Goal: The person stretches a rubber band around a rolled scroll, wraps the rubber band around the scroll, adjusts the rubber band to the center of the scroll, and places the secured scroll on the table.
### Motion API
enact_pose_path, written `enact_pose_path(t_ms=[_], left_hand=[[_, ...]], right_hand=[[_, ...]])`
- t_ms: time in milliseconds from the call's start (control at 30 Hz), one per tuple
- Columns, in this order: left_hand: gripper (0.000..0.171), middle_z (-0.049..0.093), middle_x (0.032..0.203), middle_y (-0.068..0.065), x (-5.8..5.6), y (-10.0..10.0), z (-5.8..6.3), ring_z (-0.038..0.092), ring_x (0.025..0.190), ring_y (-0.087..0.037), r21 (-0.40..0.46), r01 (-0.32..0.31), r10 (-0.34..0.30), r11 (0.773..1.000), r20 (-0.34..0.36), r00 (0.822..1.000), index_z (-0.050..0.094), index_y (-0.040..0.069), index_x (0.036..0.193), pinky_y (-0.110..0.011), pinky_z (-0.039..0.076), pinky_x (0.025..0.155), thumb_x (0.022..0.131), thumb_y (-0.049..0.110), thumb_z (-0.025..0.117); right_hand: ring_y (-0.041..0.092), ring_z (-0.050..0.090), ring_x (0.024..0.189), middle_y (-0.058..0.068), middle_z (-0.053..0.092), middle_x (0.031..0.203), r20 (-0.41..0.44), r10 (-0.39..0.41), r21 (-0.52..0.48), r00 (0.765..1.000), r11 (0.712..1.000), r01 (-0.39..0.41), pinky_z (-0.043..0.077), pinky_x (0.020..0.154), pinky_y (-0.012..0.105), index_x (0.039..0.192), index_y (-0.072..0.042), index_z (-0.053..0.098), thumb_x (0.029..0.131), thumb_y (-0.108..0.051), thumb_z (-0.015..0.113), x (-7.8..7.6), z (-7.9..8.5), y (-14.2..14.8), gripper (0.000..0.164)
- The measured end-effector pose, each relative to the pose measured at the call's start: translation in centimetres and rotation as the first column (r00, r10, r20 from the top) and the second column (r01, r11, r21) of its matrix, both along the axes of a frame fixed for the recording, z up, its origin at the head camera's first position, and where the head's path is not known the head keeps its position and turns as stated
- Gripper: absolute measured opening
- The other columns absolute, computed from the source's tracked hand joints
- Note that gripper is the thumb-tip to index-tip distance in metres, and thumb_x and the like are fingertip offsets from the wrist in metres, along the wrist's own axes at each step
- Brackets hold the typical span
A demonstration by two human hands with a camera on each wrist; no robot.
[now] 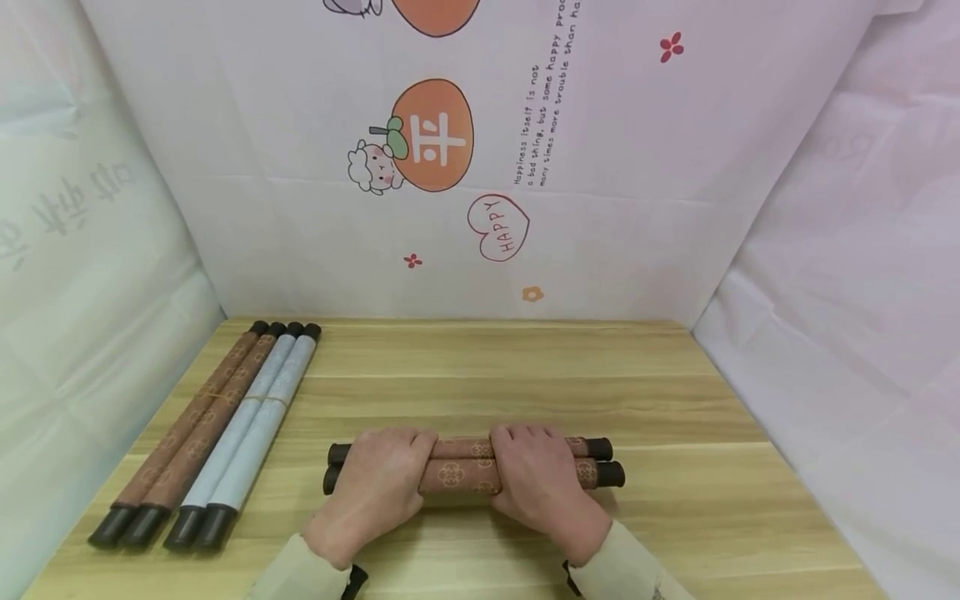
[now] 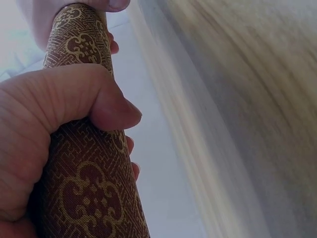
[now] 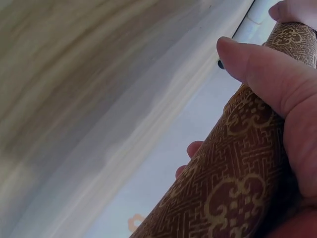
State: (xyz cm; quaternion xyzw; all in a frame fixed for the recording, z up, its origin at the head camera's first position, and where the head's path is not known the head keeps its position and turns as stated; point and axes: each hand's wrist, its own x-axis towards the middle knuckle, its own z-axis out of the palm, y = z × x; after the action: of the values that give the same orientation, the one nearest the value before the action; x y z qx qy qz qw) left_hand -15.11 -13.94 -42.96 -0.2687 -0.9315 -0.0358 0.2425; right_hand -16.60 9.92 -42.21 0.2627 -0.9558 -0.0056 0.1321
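Note:
Two brown rolled scrolls with gold flower patterns and black end knobs lie side by side, crosswise in front of me. My left hand grips them left of their middle, and my right hand grips them right of it. In the left wrist view, the left thumb wraps over the patterned brown roll, with fingertips showing at its far side. The right wrist view has the right thumb across the brown roll in the same way. Both palms hide parts of the scrolls.
At the left of the wooden table lie two more brown scrolls and two pale blue scrolls, side by side, with thin string around each colour's pair. White printed cloth hangs behind the table and along both sides.

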Motion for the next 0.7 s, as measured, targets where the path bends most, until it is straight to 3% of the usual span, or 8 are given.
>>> enact_pose_path(t_ms=[267,700], left_hand=[[0.042,0.068,0.080,0.001,0.0,0.2,-0.1,0.067,0.072,-0.019,0.013,0.003,-0.003,1.000,-0.010,1.000,0.067,0.016,0.097,-0.043,0.055,0.062,0.058,0.012,0.082],[0.044,0.066,0.078,0.002,0.2,0.7,-0.3,0.064,0.069,-0.017,0.030,0.023,-0.023,0.999,-0.002,1.000,0.067,0.018,0.096,-0.042,0.054,0.062,0.055,0.012,0.082]], right_hand=[[0.028,0.069,0.088,0.005,0.068,0.092,0.011,-0.019,0.042,1.000,0.999,0.019,0.056,0.080,0.047,0.095,-0.014,0.056,0.061,-0.051,0.094,0.1,0.0,-0.8,0.063],[0.027,0.071,0.088,0.006,0.072,0.094,-0.015,0.034,0.002,0.999,0.999,-0.034,0.058,0.085,0.047,0.105,-0.013,0.063,0.063,-0.060,0.091,0.6,0.1,-1.9,0.068]])
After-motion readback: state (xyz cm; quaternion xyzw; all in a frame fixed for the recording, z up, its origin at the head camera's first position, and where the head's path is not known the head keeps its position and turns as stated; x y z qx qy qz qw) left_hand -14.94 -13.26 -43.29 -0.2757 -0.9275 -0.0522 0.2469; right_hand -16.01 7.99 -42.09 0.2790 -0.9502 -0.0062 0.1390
